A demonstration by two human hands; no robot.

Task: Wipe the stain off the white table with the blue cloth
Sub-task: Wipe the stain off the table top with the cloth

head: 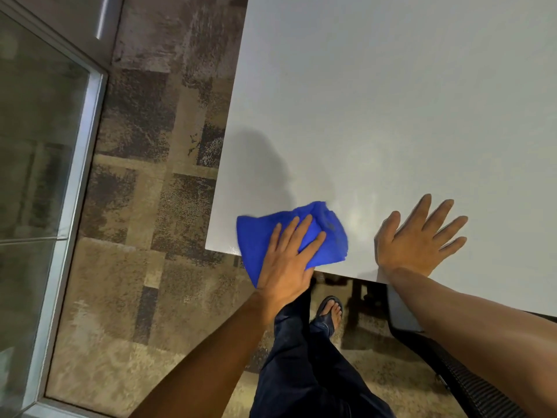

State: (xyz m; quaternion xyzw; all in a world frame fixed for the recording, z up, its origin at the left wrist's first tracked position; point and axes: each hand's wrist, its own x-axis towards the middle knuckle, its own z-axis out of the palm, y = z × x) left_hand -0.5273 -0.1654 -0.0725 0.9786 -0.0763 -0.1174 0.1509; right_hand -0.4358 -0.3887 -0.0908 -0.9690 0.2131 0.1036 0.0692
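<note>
The blue cloth (327,235) lies crumpled on the near left corner of the white table (391,116), partly hanging over the front edge. My left hand (287,260) presses flat on the cloth, fingers spread over it. My right hand (417,239) rests flat on the bare tabletop to the right of the cloth, fingers apart, holding nothing. Between the two hands a faint shiny smear (360,215) shows on the surface. No distinct dark stain is visible.
Patterned brown carpet (156,206) covers the floor left of the table. A glass panel with a metal frame (75,176) stands at far left. My legs and a sandalled foot (330,312) are below the table edge, and a dark chair (470,378) sits at lower right.
</note>
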